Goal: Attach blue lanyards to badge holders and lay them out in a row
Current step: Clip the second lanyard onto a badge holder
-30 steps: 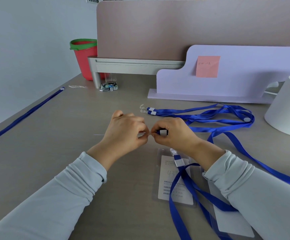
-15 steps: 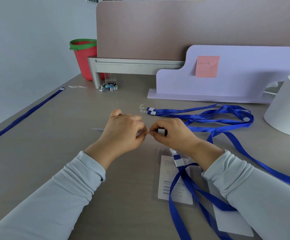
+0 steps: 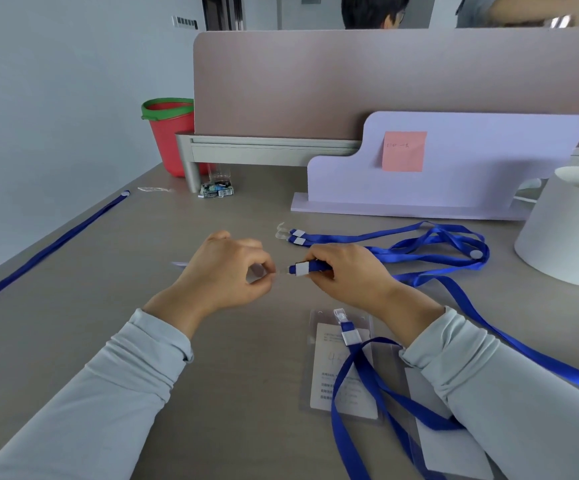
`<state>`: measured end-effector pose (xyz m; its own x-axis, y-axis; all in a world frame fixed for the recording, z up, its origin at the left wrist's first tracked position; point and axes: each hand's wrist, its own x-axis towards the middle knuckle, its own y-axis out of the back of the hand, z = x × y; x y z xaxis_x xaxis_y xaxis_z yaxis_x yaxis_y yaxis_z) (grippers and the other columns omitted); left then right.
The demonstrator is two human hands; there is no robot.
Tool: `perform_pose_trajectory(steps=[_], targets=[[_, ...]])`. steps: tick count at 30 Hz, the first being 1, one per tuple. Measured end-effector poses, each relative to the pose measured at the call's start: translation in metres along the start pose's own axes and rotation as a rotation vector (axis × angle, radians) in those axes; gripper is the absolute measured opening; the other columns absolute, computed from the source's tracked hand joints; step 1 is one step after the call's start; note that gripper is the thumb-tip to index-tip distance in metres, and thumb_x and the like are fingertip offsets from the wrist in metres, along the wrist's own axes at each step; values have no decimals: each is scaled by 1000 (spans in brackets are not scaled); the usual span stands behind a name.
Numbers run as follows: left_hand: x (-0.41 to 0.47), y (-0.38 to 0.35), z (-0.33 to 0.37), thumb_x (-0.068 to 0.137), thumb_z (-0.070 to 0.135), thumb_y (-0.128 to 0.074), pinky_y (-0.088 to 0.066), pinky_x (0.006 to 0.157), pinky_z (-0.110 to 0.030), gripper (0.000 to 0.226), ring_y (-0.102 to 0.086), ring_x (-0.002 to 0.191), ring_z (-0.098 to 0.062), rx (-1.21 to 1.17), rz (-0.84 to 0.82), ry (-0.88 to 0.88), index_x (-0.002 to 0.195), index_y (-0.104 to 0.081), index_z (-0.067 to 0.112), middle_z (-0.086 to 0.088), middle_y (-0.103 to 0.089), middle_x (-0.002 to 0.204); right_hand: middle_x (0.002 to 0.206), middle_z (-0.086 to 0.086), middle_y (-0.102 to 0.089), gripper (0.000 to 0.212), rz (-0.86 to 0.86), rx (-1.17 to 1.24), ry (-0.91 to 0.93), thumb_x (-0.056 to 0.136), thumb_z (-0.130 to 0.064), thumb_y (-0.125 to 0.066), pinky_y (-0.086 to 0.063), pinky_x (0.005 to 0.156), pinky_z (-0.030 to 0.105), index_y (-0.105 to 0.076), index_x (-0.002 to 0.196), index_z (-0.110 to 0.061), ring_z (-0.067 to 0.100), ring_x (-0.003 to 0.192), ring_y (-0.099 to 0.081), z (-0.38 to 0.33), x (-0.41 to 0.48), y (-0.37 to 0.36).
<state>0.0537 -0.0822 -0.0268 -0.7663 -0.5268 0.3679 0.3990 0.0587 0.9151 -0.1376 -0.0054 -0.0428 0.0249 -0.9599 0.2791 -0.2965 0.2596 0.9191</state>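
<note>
Left hand (image 3: 225, 271) curled, thumb and forefinger pinching a clear piece (image 3: 258, 271), too faint to identify. Right hand (image 3: 345, 277) grips the lanyard end (image 3: 302, 269), just apart from the left. A badge holder (image 3: 326, 372) with a lanyard clipped on lies near the right wrist; spare lanyards (image 3: 430, 242) lie behind.

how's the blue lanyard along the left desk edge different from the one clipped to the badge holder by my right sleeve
The blue ribbon lanyard along the left edge lies straight; the blue ribbon lanyard by the sleeve loops over itself. The latter is clipped to a clear plastic badge holder; the former shows no holder. Both are blue.
</note>
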Motion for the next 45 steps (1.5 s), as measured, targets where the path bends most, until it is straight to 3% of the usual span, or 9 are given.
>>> perform_pose_trajectory(steps=[3, 9, 16, 19, 23, 27, 32, 37, 45], targets=[[1, 5, 1, 75, 40, -51, -28, 70, -12, 22, -61, 62, 1, -36, -13, -13, 74, -70, 28, 13, -66, 70, 87, -1, -63, 10, 27, -52, -17, 92, -21, -49, -51, 70, 32, -57, 95, -18, 15, 72, -55, 2, 2, 5], [6, 4, 11, 73, 51, -37, -33, 74, -13, 42, -61, 64, 1, -97, 4, -4, 73, -71, 26, 14, -65, 70, 92, -2, -60, 10, -53, -87, -67, 94, -18, -47, -41, 71, 24, -55, 100, -20, 13, 77, -52, 10, 1, 12], [24, 1, 42, 83, 28, -65, -53, 74, -24, 15, -64, 75, -4, -333, 58, 2, 89, -73, 17, 7, -69, 82, 85, 0, -55, 11, -11, -48, -231, 95, -17, -39, -37, 55, 26, -45, 87, -21, 19, 70, -50, 33, -26, 37], [33, 0, 65, 85, 23, -64, -51, 80, -19, 14, -63, 81, -2, -439, 35, -2, 94, -72, 16, 9, -67, 85, 90, 0, -53, 9, 5, -76, -302, 96, -25, -43, -42, 62, 27, -47, 98, -18, 18, 77, -52, 44, -44, 49], [47, -4, 102, 86, 30, -61, -47, 71, -14, 15, -60, 78, -3, -488, -10, -31, 87, -70, 18, 9, -66, 81, 122, 1, -57, 37, 29, -43, -393, 91, -28, -54, -48, 86, 30, -45, 126, -20, 18, 108, -55, 61, -76, 66], [59, -13, 141, 85, 25, -64, -40, 63, -7, 11, -57, 68, 0, -545, -19, -99, 80, -70, 17, 11, -64, 73, 124, -4, -57, 38, 56, -34, -467, 91, -28, -55, -45, 90, 28, -47, 127, -23, 15, 110, -55, 79, -117, 84], [77, -27, 183, 87, 27, -62, -48, 73, -15, 18, -62, 81, -3, -458, -33, -190, 98, -73, 19, 12, -69, 89, 111, -5, -61, 27, 134, -54, -572, 90, -29, -56, -49, 89, 34, -56, 116, -21, 17, 96, -58, 100, -173, 101], [94, -41, 227, 87, 40, -57, -51, 72, -34, 30, -63, 79, -16, -309, 1, -202, 78, -71, 16, 2, -71, 78, 114, -5, -62, 26, 194, -99, -693, 89, -28, -56, -45, 88, 29, -59, 114, -21, 16, 103, -56, 116, -229, 118], [97, -62, 278, 88, 40, -55, -30, 48, -23, 30, -48, 58, -15, -350, 57, -236, 62, -57, 24, 11, -49, 52, 140, 0, -40, 81, -54, -176, -1112, 72, -60, -64, -36, 102, 42, -33, 139, -28, 27, 131, -32, 130, -306, 142]])
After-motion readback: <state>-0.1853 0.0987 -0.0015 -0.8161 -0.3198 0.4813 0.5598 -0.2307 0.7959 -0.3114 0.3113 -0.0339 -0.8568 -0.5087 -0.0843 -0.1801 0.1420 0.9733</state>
